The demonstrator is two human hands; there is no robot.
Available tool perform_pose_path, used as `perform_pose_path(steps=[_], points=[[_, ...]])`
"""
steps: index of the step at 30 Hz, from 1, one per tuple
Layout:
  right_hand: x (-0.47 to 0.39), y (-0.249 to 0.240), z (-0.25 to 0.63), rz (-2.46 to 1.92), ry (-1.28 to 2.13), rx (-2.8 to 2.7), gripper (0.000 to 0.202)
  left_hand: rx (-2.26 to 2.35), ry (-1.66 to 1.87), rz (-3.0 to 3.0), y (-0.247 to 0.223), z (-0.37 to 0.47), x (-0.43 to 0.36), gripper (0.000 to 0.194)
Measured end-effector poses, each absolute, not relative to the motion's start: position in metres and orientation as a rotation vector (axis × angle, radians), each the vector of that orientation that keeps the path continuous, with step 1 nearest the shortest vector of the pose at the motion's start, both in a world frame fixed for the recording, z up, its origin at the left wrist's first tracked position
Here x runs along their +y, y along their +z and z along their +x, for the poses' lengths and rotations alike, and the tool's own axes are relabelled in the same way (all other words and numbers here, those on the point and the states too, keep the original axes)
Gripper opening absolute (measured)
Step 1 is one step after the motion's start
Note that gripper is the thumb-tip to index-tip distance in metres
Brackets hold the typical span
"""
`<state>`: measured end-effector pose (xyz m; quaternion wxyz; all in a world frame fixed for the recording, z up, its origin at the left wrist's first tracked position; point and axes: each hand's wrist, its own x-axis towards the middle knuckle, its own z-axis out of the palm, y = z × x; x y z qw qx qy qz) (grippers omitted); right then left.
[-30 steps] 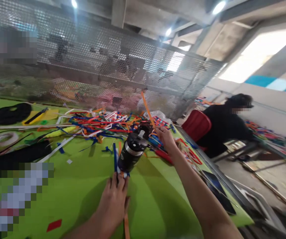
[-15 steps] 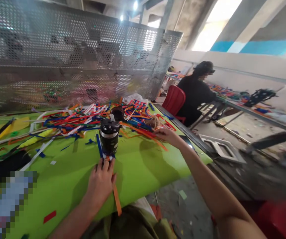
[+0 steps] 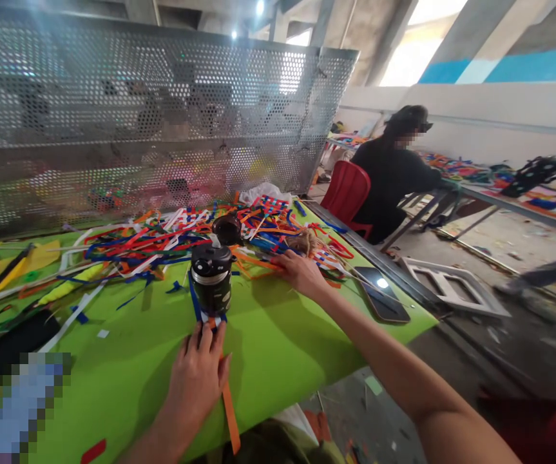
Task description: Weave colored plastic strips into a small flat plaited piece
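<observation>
Bottle (image 3: 211, 290) stands on the woven strips (image 3: 211, 319), between the worktop's (image 3: 287, 335) near edge and the far-side pile (image 3: 152, 238), seemingly as a weight. Left hand (image 3: 194, 374), thumb and fingers apart, rests on them—likely for steadiness. Right hand (image 3: 304, 276) meets an orange strip (image 3: 253, 260); its grip (fingertips blurred) I cannot tell.

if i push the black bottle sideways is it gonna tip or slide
The bottle looks hard-walled and glossy, so it probably won't squash. Standing tall and narrow, it might tip if pushed near the top. Being round, it would likely roll once on its side.
</observation>
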<state>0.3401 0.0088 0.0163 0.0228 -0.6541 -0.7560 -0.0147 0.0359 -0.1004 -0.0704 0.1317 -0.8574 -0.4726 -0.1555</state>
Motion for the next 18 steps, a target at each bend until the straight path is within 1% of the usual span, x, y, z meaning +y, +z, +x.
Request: perform_pose_path(steps=[4, 10, 14, 18], points=[[0.022, 0.019, 0.327, -2.053, -0.057, -2.400, 0.028, -1.375, -0.445, -2.474, -0.070, 0.035, -0.102, 0.051], [0.044, 0.026, 0.314, -1.951, 0.009, -2.355, 0.027, -1.327, -0.389, -2.486, -0.068, 0.032, -0.103, 0.051], [0.068, 0.041, 0.314, -1.790, 0.065, -2.181, 0.017, -1.326, -0.339, -2.494, -0.059, 0.031, -0.104, 0.052], [0.096, 0.050, 0.315, -1.533, 0.115, -1.991, 0.016, -1.331, -0.282, -2.499, -0.051, 0.030, -0.106, 0.052]])
